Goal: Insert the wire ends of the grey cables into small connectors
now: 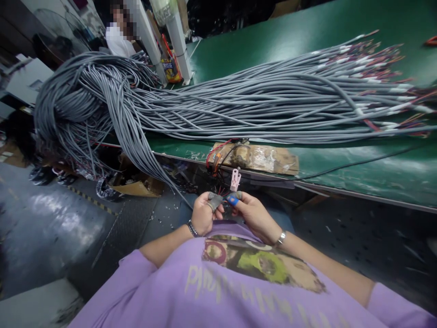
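Pinching wires (224, 197), our closed left hand (205, 214) and closed right hand (254, 214) probably steady them. Cables (232, 107) line the counter (382, 180) lengthwise, perhaps against tangling.

It's a workshop: grey cables (239, 105) crowd a green workbench (273, 43).

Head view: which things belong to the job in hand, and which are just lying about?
Likely the job:
- thin wires in the left hand and right hand
- grey cables

Apparently just around:
- cardboard box
- fan

Unclear: wooden board
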`<state>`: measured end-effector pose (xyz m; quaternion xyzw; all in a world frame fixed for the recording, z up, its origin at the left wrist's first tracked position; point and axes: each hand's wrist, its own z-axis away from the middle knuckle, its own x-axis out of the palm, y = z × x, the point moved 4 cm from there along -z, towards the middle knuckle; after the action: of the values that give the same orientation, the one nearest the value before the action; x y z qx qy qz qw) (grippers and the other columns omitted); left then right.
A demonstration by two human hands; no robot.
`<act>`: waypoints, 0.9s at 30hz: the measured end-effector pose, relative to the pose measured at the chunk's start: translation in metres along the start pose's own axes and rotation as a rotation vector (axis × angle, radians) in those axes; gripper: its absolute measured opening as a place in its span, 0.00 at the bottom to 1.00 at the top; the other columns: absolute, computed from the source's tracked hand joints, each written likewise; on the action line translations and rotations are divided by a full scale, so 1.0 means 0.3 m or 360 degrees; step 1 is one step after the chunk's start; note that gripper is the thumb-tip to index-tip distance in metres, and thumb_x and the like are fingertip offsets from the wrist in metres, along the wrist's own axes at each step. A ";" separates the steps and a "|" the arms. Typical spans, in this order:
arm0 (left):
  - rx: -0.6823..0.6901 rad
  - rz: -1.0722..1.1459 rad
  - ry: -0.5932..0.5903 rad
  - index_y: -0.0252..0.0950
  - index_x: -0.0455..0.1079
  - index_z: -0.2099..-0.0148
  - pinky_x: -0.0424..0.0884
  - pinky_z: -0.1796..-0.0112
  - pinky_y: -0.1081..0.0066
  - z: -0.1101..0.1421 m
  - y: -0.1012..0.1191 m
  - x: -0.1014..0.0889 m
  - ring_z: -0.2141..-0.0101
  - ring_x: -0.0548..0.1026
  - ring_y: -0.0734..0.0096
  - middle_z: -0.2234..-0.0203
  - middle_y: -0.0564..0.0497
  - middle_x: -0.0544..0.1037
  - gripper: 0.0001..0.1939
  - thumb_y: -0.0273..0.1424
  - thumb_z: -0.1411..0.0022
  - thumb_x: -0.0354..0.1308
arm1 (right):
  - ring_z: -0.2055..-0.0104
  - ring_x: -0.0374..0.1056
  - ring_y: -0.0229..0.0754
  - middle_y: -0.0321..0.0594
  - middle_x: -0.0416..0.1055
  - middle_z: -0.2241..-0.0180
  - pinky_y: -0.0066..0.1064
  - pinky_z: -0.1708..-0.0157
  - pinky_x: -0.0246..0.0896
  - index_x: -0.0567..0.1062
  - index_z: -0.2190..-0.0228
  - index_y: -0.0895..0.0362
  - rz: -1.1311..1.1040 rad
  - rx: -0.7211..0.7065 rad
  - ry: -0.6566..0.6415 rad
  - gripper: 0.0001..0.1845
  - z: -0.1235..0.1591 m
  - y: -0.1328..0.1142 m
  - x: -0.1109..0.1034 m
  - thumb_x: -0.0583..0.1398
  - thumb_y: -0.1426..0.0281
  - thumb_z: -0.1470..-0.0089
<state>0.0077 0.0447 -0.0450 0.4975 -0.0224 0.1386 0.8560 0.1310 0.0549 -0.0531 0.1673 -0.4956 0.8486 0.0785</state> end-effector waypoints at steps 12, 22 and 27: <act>0.0046 0.0039 0.0010 0.36 0.62 0.76 0.45 0.87 0.79 0.005 0.021 -0.008 0.91 0.61 0.82 0.88 0.57 0.69 0.20 0.44 0.61 0.65 | 0.79 0.53 0.33 0.29 0.62 0.84 0.28 0.77 0.50 0.70 0.81 0.56 0.0109 -0.0050 -0.0106 0.22 0.012 0.007 -0.019 0.70 0.54 0.68; -0.0250 0.0019 -0.0472 0.35 0.64 0.76 0.47 0.90 0.79 0.038 0.049 0.020 0.92 0.60 0.81 0.90 0.56 0.69 0.21 0.43 0.65 0.69 | 0.79 0.56 0.34 0.36 0.68 0.78 0.28 0.79 0.55 0.73 0.78 0.55 -0.0267 0.0159 -0.0243 0.22 -0.054 -0.100 -0.027 0.67 0.49 0.63; -0.0361 0.0101 -0.0708 0.34 0.65 0.75 0.47 0.90 0.78 0.023 0.064 0.060 0.93 0.58 0.81 0.91 0.56 0.67 0.21 0.42 0.66 0.70 | 0.80 0.54 0.34 0.33 0.63 0.82 0.28 0.80 0.53 0.72 0.78 0.56 -0.0140 -0.0024 -0.0392 0.25 -0.074 -0.130 0.004 0.67 0.46 0.64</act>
<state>0.0206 0.0515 -0.0220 0.4157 -0.2412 0.0492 0.8755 0.1369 0.0936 -0.0309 0.2913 -0.5002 0.8136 0.0553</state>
